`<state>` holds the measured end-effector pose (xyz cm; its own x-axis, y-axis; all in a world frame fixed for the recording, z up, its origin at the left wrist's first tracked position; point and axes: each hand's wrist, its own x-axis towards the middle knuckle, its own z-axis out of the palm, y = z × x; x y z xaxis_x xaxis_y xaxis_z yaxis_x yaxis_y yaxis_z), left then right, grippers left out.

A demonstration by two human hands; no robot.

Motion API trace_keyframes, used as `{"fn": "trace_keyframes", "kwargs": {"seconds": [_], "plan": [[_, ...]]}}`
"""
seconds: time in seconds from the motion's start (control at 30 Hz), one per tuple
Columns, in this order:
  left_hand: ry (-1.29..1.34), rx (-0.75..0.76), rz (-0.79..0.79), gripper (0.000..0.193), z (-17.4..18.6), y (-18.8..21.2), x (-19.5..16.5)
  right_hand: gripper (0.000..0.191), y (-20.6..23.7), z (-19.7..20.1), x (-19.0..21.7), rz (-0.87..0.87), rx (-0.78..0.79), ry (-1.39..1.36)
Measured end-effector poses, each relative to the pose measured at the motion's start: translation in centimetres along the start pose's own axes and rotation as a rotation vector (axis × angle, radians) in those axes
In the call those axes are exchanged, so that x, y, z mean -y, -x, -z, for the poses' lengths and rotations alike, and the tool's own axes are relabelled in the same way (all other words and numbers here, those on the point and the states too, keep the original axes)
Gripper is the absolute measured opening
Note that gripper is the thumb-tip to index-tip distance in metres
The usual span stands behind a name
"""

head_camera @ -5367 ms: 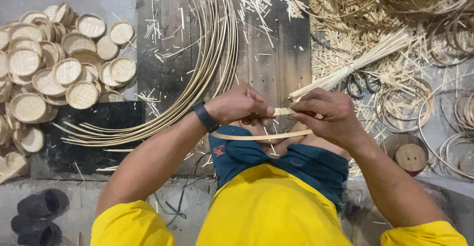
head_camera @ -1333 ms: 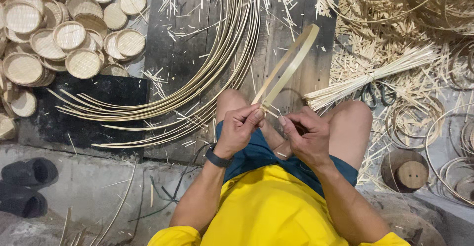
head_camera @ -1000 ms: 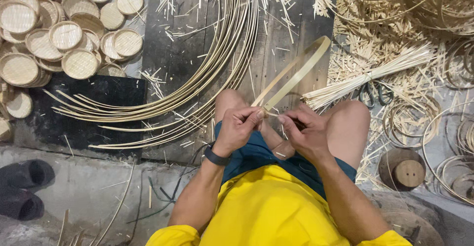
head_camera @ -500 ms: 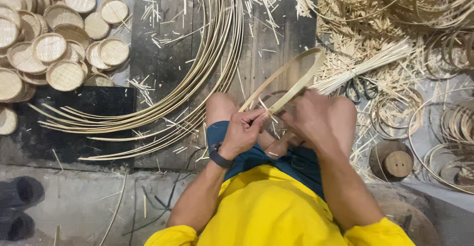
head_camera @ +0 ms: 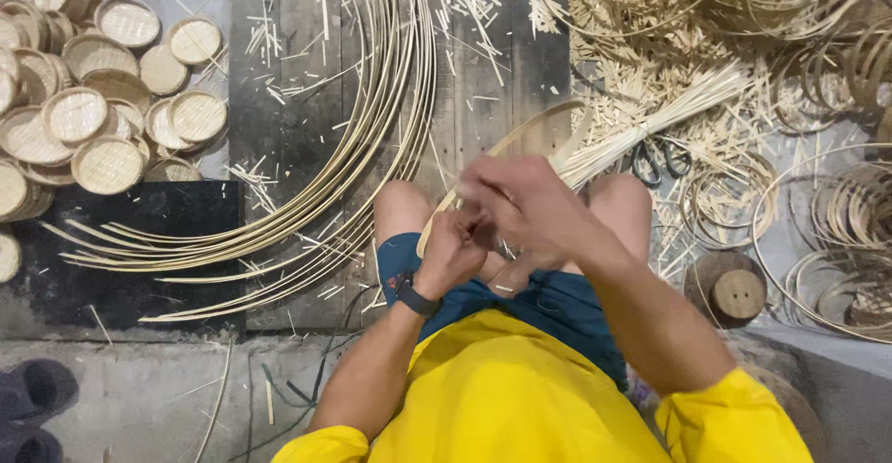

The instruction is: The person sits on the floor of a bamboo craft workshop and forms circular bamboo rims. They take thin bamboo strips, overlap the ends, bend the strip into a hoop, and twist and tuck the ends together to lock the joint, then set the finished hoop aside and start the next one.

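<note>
A thin bamboo strip bent into a hoop (head_camera: 520, 133) rises from my lap toward the far side. My left hand (head_camera: 452, 251), with a dark watch on its wrist, is closed on the near end of the hoop between my knees. My right hand (head_camera: 522, 210) is blurred with motion just above it and grips the strip where the two ends overlap. I sit on the floor in a yellow shirt and blue shorts.
A fan of long curved bamboo strips (head_camera: 307, 194) lies at left on dark boards. Several round woven trays (head_camera: 102, 101) are piled far left. A tied bundle of sticks (head_camera: 650, 124), scissors (head_camera: 660, 158), finished hoops (head_camera: 836, 221) and a round wooden block (head_camera: 734, 291) lie at right.
The strip's loop has widened from a narrow fold into a rounder hoop. My right hand has swung up and left over my left hand, and the view has shifted a little.
</note>
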<state>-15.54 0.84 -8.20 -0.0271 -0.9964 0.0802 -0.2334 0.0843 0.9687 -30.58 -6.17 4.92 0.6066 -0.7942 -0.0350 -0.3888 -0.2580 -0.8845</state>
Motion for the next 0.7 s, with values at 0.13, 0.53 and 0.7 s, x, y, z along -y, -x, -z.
{"fn": "trace_keyframes", "kwargs": {"seconds": [0.13,0.53,0.7], "plan": [[0.212,-0.021,0.264,0.02,2.1,-1.7,0.3,0.009,7.7,-1.5,-1.4,0.276,-0.235,-0.066],[0.627,0.577,0.285,0.018,0.5,1.8,-5.1,0.024,-1.1,-4.7,-13.2,0.05,0.059,-1.32],[0.39,0.367,0.114,0.019,0.0,1.9,-4.6,0.024,-1.6,-3.5,-10.4,-0.034,0.019,-1.098]]}}
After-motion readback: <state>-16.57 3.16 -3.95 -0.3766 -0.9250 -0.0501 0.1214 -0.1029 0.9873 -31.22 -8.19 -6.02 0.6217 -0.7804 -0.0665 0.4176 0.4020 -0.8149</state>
